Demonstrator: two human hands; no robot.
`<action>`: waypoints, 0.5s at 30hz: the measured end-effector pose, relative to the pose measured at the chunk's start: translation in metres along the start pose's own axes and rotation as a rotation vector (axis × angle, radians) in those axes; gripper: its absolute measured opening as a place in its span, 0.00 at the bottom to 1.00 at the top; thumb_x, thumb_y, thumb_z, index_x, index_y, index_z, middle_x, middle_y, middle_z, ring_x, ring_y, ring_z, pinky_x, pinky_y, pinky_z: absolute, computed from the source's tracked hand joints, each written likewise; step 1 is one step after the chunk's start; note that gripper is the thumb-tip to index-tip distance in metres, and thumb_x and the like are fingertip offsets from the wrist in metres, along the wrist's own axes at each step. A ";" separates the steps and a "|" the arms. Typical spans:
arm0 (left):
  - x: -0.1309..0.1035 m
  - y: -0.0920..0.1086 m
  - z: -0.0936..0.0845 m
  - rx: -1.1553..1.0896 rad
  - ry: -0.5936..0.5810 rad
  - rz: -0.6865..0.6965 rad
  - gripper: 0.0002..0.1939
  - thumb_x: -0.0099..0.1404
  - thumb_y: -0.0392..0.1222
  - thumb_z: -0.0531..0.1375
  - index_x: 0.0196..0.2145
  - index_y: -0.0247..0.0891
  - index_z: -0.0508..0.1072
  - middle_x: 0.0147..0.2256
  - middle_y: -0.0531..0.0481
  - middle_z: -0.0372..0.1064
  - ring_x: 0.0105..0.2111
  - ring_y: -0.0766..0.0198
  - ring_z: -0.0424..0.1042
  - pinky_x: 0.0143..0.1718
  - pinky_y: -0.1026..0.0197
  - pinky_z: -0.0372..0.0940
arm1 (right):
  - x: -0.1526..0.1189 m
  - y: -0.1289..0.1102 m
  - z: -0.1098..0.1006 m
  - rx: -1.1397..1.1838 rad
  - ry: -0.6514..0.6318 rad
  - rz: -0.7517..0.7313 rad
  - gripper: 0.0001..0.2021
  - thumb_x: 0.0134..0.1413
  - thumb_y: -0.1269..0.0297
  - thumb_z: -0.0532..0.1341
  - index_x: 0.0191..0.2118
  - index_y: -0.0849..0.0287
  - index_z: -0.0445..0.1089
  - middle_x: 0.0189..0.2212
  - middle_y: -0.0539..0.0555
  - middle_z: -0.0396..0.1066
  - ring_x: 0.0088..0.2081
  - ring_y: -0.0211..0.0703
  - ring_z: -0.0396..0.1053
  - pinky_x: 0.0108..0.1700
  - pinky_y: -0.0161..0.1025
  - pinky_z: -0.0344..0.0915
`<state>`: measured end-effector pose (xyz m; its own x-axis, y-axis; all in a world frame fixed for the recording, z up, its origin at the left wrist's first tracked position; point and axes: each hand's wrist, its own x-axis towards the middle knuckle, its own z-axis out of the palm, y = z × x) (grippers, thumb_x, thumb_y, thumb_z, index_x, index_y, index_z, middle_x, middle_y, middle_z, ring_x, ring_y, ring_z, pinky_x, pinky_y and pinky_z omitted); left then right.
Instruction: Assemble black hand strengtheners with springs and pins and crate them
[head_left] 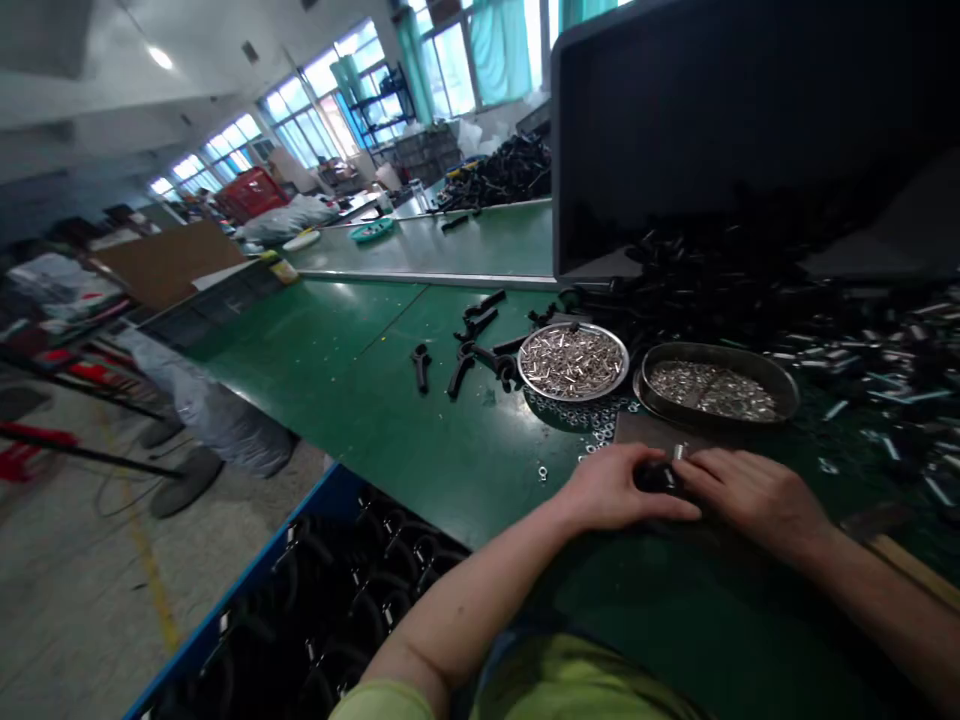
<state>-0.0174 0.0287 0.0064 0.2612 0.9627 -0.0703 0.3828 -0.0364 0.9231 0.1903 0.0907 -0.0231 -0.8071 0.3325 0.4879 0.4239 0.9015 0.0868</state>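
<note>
My left hand grips a black part between thumb and fingers, low over the green table. Close on its right, my right hand has its fingers pressed together at a small shiny metal piece, which stands upright by the black part. Just behind both hands lies a flat plate. A round dish heaped with small metal pins and an oval tin of small metal pieces stand beyond it.
Loose black parts and small nuts lie on the green table. A large dark bin stands behind, with black parts and metal pieces spilling out. A blue crate of black parts is at lower left. A wooden handle lies at right.
</note>
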 end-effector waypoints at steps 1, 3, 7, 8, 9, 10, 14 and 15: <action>0.000 0.000 0.003 0.177 0.019 0.056 0.35 0.48 0.58 0.66 0.50 0.37 0.69 0.47 0.42 0.70 0.47 0.51 0.67 0.50 0.50 0.60 | -0.004 0.002 0.005 -0.084 0.012 -0.061 0.12 0.59 0.72 0.50 0.38 0.59 0.71 0.28 0.55 0.72 0.27 0.42 0.66 0.30 0.39 0.56; -0.002 -0.001 0.010 0.421 0.045 0.145 0.36 0.51 0.59 0.63 0.53 0.36 0.66 0.47 0.41 0.69 0.48 0.49 0.65 0.51 0.49 0.59 | -0.008 0.002 0.009 -0.164 0.009 -0.122 0.14 0.59 0.74 0.49 0.39 0.60 0.71 0.27 0.55 0.72 0.27 0.41 0.65 0.30 0.39 0.55; -0.015 -0.009 0.025 0.474 0.107 0.215 0.32 0.52 0.51 0.65 0.52 0.39 0.65 0.44 0.41 0.68 0.47 0.47 0.64 0.51 0.47 0.57 | -0.019 -0.007 -0.008 -0.119 -0.138 0.039 0.15 0.60 0.72 0.49 0.47 0.59 0.68 0.35 0.56 0.74 0.34 0.43 0.68 0.35 0.39 0.59; -0.017 -0.011 0.026 0.429 0.138 0.208 0.30 0.51 0.50 0.66 0.51 0.40 0.66 0.43 0.41 0.68 0.47 0.47 0.63 0.51 0.47 0.57 | -0.027 -0.008 -0.016 -0.121 -0.169 0.164 0.15 0.61 0.69 0.48 0.49 0.58 0.68 0.38 0.57 0.73 0.38 0.44 0.68 0.37 0.39 0.60; -0.018 -0.013 0.027 0.383 0.170 0.190 0.29 0.50 0.49 0.67 0.49 0.41 0.67 0.43 0.42 0.67 0.46 0.47 0.63 0.51 0.47 0.57 | -0.038 -0.010 -0.025 -0.142 -0.190 0.309 0.15 0.62 0.66 0.48 0.50 0.58 0.67 0.40 0.58 0.72 0.40 0.47 0.68 0.39 0.40 0.61; -0.018 -0.014 0.027 0.349 0.194 0.162 0.28 0.48 0.49 0.68 0.46 0.42 0.68 0.42 0.42 0.67 0.46 0.47 0.63 0.50 0.47 0.57 | -0.052 -0.011 -0.034 -0.176 -0.209 0.459 0.16 0.62 0.61 0.49 0.50 0.57 0.66 0.42 0.59 0.71 0.42 0.50 0.68 0.39 0.42 0.62; -0.013 -0.012 0.026 0.355 0.207 0.060 0.27 0.41 0.49 0.71 0.38 0.42 0.69 0.41 0.45 0.65 0.44 0.48 0.62 0.48 0.48 0.57 | -0.122 -0.017 -0.062 -0.247 -0.286 0.889 0.17 0.55 0.49 0.53 0.39 0.57 0.67 0.32 0.64 0.69 0.35 0.58 0.68 0.32 0.49 0.63; -0.011 -0.011 0.026 0.381 0.199 0.054 0.27 0.40 0.49 0.72 0.38 0.42 0.69 0.41 0.45 0.65 0.44 0.48 0.62 0.48 0.48 0.57 | -0.135 -0.018 -0.066 -0.224 -0.295 0.958 0.16 0.55 0.48 0.54 0.35 0.56 0.66 0.29 0.64 0.69 0.33 0.58 0.68 0.30 0.49 0.63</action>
<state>-0.0016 0.0113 -0.0124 0.1277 0.9883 0.0830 0.6832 -0.1483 0.7150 0.3186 0.0114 -0.0328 -0.1451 0.9675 0.2070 0.9859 0.1591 -0.0524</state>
